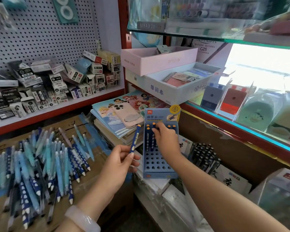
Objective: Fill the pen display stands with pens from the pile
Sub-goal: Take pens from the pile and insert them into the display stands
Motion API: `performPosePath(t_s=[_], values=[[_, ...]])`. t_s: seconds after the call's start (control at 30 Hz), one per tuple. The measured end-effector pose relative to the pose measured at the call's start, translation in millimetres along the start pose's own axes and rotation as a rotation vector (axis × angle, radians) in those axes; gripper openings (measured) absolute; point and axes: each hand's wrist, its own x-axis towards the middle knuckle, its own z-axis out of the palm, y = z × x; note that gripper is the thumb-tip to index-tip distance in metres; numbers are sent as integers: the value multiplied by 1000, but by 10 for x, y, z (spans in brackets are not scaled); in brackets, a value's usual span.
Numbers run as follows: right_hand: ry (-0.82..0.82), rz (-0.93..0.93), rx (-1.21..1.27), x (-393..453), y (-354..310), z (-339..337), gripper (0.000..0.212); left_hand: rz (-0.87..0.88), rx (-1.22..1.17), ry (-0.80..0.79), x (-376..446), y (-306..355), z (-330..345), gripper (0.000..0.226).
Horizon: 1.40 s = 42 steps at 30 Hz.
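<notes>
pen stand barely begun as pile waits

a pale bangle (84, 218) circles the wrist nearest the camera, on the left forearm that rises from the bottom edge. the left hand (119, 162) pinches a dark blue pen (134, 140) low on its barrel between thumb and fingertips, holding it nearly upright with its orange cap on top, just left of the blue pen display stand (159, 156). the right hand (165, 139) reaches forward over the stand with the arm stretched out, its fingers curled down onto an orange-capped pen (153, 136) in the back rows, apparently seating it. only the rearmost holes hold pens, a handful of orange caps showing along the top; the many holes across the middle and front of the stand are empty. the pile of blue pens (38, 164) lies spread on cardboard (70, 124) to the left, well apart from the stand and seemingly large, so most of the filling remains. a pink-cased phone (126, 115) rests on a stack of princess notebooks (107, 114) just behind the stand. a box of black pens (204, 156) sits to the stand's right, below the glass counter (241, 126). no second stand can be made out.
</notes>
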Motion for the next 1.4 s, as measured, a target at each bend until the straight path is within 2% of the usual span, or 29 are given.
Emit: performPosePath(t_s=[0.2, 0.47, 0.6, 0.7, 0.77, 0.87, 0.93, 1.1, 1.13, 1.2, 1.3, 1.4], values=[[-41, -45, -138, 76, -4, 21, 23, 5, -8, -8, -3, -5, -29, 13], [24, 18, 29, -59, 169, 179, 22, 12, -6, -20, 14, -32, -39, 13], [-21, 50, 33, -70, 181, 171, 22, 1, -18, -7, 27, -35, -12, 13], [21, 101, 171, -137, 158, 48, 19, -2, -31, 20, 33, -25, 19, 12], [26, 86, 394, -191, 58, -103, 13, 0, -26, 25, 37, -11, 68, 12], [-234, 31, 733, -317, -172, -338, 9, 2, -32, 11, 33, 8, 164, 11], [-290, 20, 770, -367, -244, -402, 11, 12, -12, 2, 17, 23, 212, 10], [-277, 62, 787, -366, -242, -476, 10, 43, 21, -7, -5, 21, 252, 11], [-259, 70, 792, -344, -230, -514, 10, 48, 53, -1, 8, 8, 240, 10], [-159, 104, 752, -270, -161, -597, 13, 28, 180, 11, 48, -49, 188, 27], [-20, 83, 457, -160, 29, -665, 16, 28, 557, 59, 63, -155, 40, 51], [-36, 50, 231, -141, 153, -588, 17, 29, 838, 28, 19, -224, -91, 59]])
